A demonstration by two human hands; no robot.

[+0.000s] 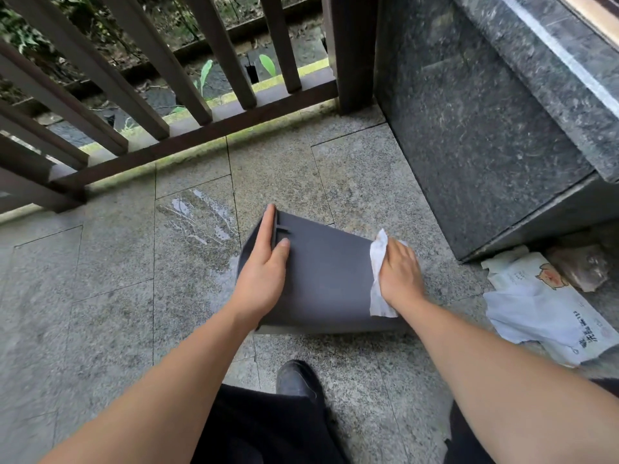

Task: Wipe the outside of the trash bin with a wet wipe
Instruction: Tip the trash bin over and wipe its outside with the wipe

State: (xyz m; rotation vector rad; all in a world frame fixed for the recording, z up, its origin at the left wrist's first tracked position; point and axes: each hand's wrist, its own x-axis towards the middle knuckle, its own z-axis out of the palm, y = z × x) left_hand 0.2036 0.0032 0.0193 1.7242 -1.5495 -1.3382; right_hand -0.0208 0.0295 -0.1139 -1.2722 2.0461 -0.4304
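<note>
The trash bin (pixel 321 279) lay on its side on the granite floor (pixel 110 296), its open mouth turned left toward the railing and its base toward the dark stone block. Nearest the viewer, below the bin, a black shoe (pixel 298 380) and dark trousers showed. The left hand (pixel 264 269) held the bin steady at the rim, fingers running up along the mouth's edge and thumb pressed on the side wall. The right hand (pixel 400 272) lay at the bin's base end, its grip flattened over a white wet wipe (pixel 378 279), pressing it against the upper wall.

By my judgement the wiping was under way: the upturned wall looked smooth, matte and evenly dark grey, but no frame showed the sides facing down or away, so those likely remained.

The bin was tapered plastic with a ribbed lip. The wipe was thin, creased and limp. Right of the bin lay a crumpled printed wipe pack (pixel 542 306), soft and glossy. Left of the bin a wet patch (pixel 201 219) shone on the speckled floor. Beyond the bin stood the wooden railing (pixel 187 95) and the polished, mottled stone block (pixel 485 128).
</note>
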